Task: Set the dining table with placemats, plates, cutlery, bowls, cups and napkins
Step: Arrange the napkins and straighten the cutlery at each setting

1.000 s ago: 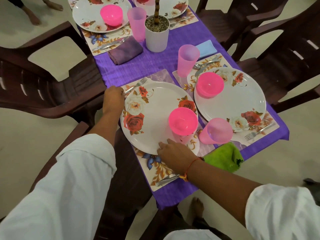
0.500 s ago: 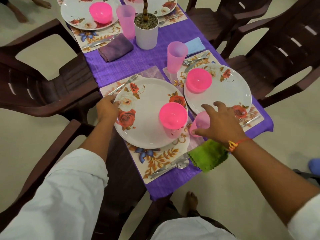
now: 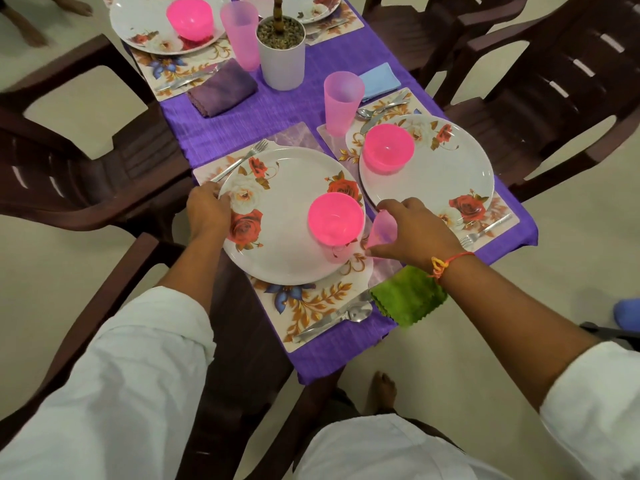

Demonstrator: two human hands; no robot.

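The pink cup (image 3: pixel 382 230) sits tilted in the right hand (image 3: pixel 415 230), whose fingers curl round it from above, just off the right rim of the near floral plate (image 3: pixel 277 244) and close beside the pink bowl (image 3: pixel 335 218) that stands on it. The left hand (image 3: pixel 207 213) grips the opposite rim of that plate, fingers curled over its edge. The plate lies on a floral placemat (image 3: pixel 311 303) at the near end of the surface (image 3: pixel 239 327), with a spoon (image 3: pixel 356 315) along the mat's near side and a green napkin (image 3: pixel 408 296) at the near right edge. The gap for the cup looks tight: set down askew, it could tip, or knock the bowl. The right wrist hangs over the napkin and could brush it off the edge. Tugging the plate might slide the bowl.
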